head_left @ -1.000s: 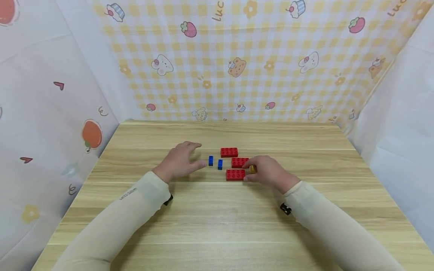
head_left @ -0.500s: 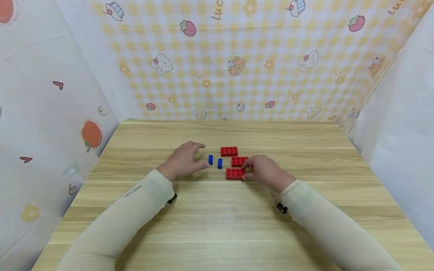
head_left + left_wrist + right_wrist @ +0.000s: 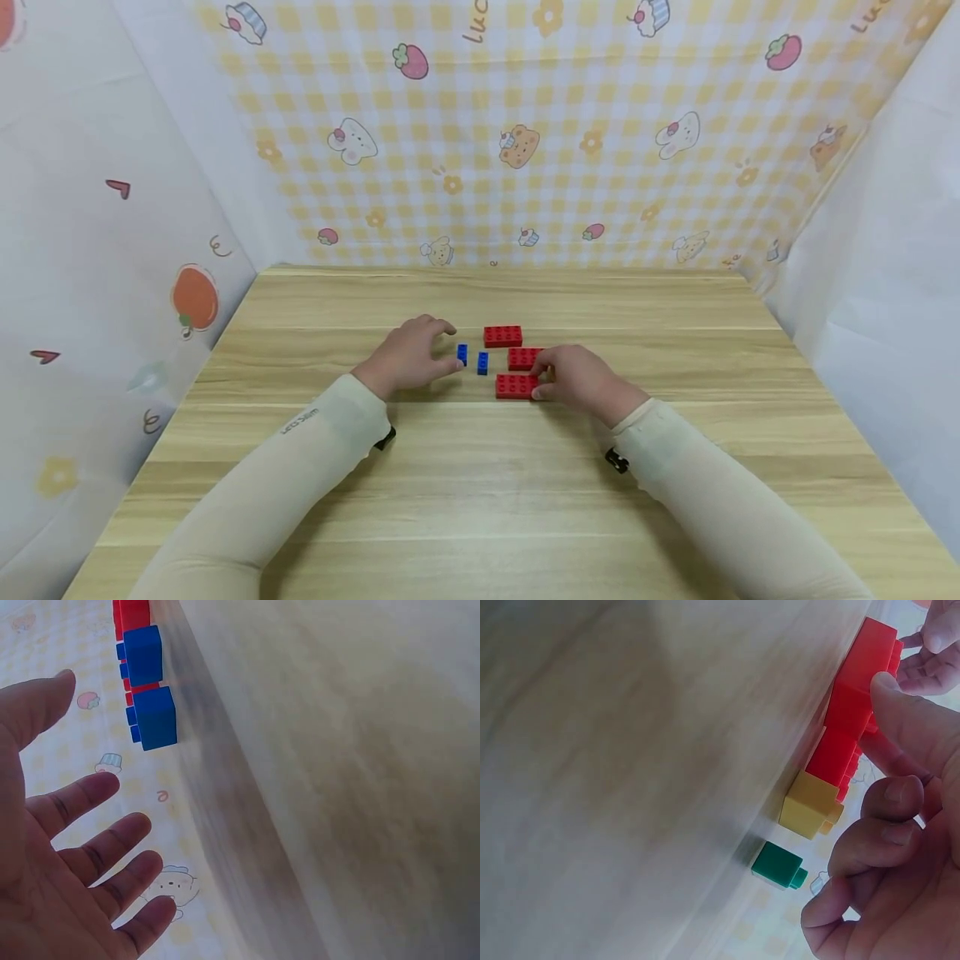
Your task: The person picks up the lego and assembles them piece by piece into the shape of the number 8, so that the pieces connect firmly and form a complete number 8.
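Note:
Two small blue toy bricks, the left one (image 3: 462,354) and the right one (image 3: 483,363), stand on the table beside my left hand (image 3: 408,354). That hand hovers with fingers spread and loosely bent; in the left wrist view a gap separates it from both blue bricks (image 3: 156,718). My right hand (image 3: 581,382) pinches the right end of the nearest red brick (image 3: 513,387) between thumb and index finger. Just behind is a second red brick (image 3: 523,358), partly covered by that hand. A third red brick (image 3: 502,336) lies farther back.
Under my right hand, a yellow brick (image 3: 808,806) and a green brick (image 3: 777,864) stand on the table, hidden in the head view. The wooden table (image 3: 480,500) meets a checked cloth (image 3: 480,192) at its back edge. White cloths hang on both sides.
My right hand has shifted slightly left, covering more of the nearest red brick's end and hiding the yellow brick. My left hand has edged right towards the blue bricks.

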`<action>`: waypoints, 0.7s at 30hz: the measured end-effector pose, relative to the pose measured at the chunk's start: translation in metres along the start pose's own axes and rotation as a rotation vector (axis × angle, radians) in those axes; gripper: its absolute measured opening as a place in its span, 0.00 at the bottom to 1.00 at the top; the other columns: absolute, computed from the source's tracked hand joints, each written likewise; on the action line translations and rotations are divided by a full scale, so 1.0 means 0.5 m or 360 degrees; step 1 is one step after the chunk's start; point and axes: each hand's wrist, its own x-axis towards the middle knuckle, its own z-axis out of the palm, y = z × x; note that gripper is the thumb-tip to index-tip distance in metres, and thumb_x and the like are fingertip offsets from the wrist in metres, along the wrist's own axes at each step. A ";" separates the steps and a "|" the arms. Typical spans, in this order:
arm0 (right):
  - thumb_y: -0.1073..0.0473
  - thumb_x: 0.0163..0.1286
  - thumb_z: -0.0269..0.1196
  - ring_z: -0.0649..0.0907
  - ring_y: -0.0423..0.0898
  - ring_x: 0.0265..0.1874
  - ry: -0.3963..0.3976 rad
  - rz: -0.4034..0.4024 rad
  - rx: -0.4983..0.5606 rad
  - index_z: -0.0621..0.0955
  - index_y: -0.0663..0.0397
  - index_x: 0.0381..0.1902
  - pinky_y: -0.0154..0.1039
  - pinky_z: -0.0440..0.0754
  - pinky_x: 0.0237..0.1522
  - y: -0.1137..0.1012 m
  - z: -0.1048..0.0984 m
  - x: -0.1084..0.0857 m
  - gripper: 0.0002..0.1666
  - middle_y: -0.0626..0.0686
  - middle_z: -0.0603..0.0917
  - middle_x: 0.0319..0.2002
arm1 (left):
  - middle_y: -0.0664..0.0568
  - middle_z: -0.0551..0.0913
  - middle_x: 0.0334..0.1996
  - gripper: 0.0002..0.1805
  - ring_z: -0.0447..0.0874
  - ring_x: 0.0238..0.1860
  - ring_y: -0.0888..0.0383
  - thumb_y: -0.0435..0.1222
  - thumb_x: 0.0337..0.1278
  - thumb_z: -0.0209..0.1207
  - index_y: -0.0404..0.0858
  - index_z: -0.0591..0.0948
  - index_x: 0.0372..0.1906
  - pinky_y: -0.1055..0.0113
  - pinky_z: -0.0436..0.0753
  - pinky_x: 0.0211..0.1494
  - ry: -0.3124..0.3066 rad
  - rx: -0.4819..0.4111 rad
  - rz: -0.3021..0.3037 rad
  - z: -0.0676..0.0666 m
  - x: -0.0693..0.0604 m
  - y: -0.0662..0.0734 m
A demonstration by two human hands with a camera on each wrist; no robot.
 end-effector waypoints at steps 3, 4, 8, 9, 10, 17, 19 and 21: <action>0.54 0.66 0.77 0.78 0.43 0.29 0.0005 -0.0018 -0.0010 0.88 0.50 0.42 0.41 0.79 0.37 -0.001 0.000 0.000 0.11 0.45 0.84 0.31 | 0.43 0.76 0.69 0.35 0.73 0.70 0.42 0.53 0.68 0.66 0.40 0.75 0.73 0.42 0.71 0.75 -0.0002 0.0010 -0.0012 0.000 0.003 0.003; 0.54 0.66 0.77 0.78 0.43 0.29 0.0005 -0.0021 -0.0013 0.88 0.50 0.42 0.41 0.79 0.37 -0.001 0.000 0.000 0.11 0.45 0.84 0.31 | 0.43 0.76 0.68 0.35 0.74 0.69 0.43 0.52 0.68 0.67 0.39 0.75 0.72 0.43 0.71 0.74 -0.0002 0.0009 -0.0017 0.000 0.004 0.003; 0.55 0.66 0.77 0.79 0.43 0.29 0.0000 -0.0016 -0.0013 0.88 0.50 0.42 0.41 0.79 0.38 -0.003 -0.001 -0.001 0.10 0.45 0.84 0.31 | 0.43 0.77 0.67 0.33 0.75 0.66 0.43 0.51 0.68 0.67 0.39 0.77 0.70 0.44 0.73 0.73 -0.0014 0.0004 -0.0038 0.002 0.010 0.002; 0.55 0.66 0.77 0.79 0.43 0.29 -0.0003 -0.0012 -0.0012 0.87 0.50 0.42 0.41 0.79 0.38 -0.003 0.000 -0.001 0.10 0.45 0.84 0.31 | 0.43 0.77 0.67 0.32 0.75 0.66 0.43 0.51 0.68 0.67 0.39 0.77 0.70 0.44 0.73 0.73 -0.0016 0.0006 -0.0044 0.003 0.012 0.002; 0.55 0.66 0.77 0.79 0.43 0.29 -0.0004 -0.0010 -0.0010 0.87 0.50 0.42 0.41 0.79 0.38 -0.003 0.000 -0.001 0.10 0.45 0.84 0.31 | 0.43 0.76 0.67 0.32 0.75 0.66 0.43 0.50 0.68 0.67 0.40 0.77 0.70 0.44 0.73 0.73 -0.0020 0.0009 -0.0047 0.004 0.014 0.001; 0.55 0.67 0.76 0.78 0.43 0.28 -0.0006 -0.0001 0.0004 0.87 0.50 0.42 0.41 0.79 0.37 -0.003 0.001 -0.001 0.10 0.45 0.84 0.30 | 0.44 0.77 0.66 0.27 0.75 0.66 0.43 0.48 0.69 0.68 0.42 0.80 0.67 0.45 0.73 0.73 -0.0035 0.0053 -0.0094 0.011 0.030 -0.001; 0.55 0.67 0.76 0.79 0.43 0.29 -0.0005 0.0000 0.0009 0.87 0.50 0.42 0.41 0.79 0.38 -0.002 0.001 -0.001 0.10 0.45 0.84 0.31 | 0.44 0.77 0.66 0.26 0.75 0.67 0.43 0.47 0.69 0.68 0.42 0.80 0.66 0.45 0.73 0.73 -0.0038 0.0057 -0.0103 0.011 0.033 0.001; 0.55 0.67 0.76 0.79 0.43 0.29 -0.0001 -0.0002 0.0014 0.87 0.50 0.41 0.42 0.80 0.39 -0.001 0.001 -0.001 0.10 0.46 0.85 0.31 | 0.44 0.76 0.66 0.25 0.75 0.66 0.43 0.47 0.69 0.68 0.42 0.81 0.65 0.45 0.73 0.73 -0.0047 0.0060 -0.0103 0.012 0.036 0.002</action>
